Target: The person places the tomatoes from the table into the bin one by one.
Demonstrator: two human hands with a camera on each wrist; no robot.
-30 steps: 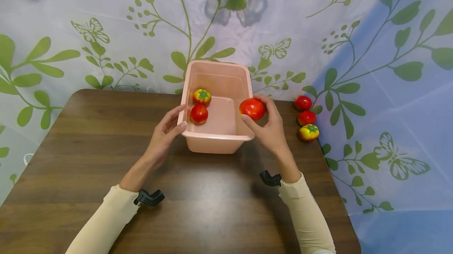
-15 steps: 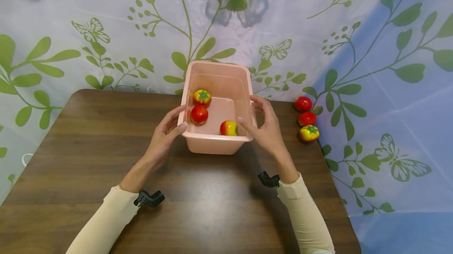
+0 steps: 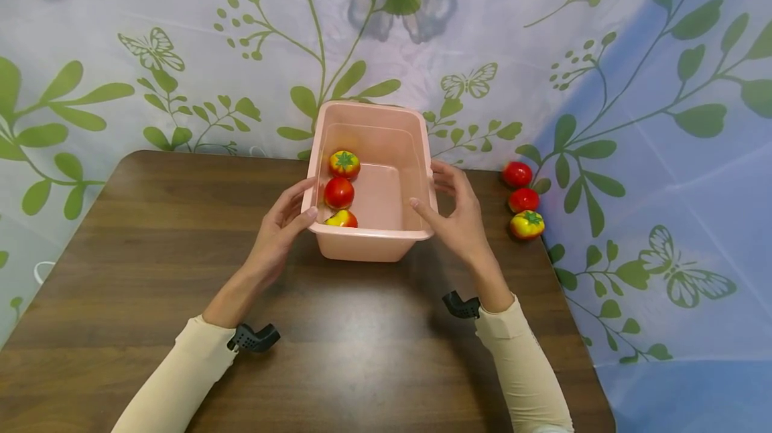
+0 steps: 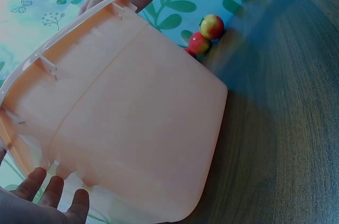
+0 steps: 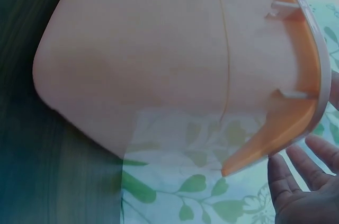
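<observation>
A pink plastic tub (image 3: 358, 245) stands on the wooden table in the head view. Along its left inner side lie a yellow-red tomato with a green star-shaped top (image 3: 344, 163), a red tomato (image 3: 339, 193) and a yellow-red tomato (image 3: 344, 220), the last partly hidden by the front rim. My left hand (image 3: 274, 235) holds the tub's left rim, thumb on top and fingers against the outer wall. At the right rim, my right hand (image 3: 461, 222) has its thumb over the inner edge and its fingers outside, holding no tomato. The right wrist view shows its relaxed fingers (image 5: 307, 166) beside the rim.
Two red tomatoes (image 3: 517, 175) and a yellow-topped tomato (image 3: 527, 225) sit in a row at the right edge of the wooden table (image 3: 362, 339). A leaf-patterned cloth (image 3: 199, 51) hangs close behind the tub and along the right side.
My right hand has let go of a tomato into the tub. That tomato has rolled from the front right to the front left. My left hand has kept its place on the rim.
</observation>
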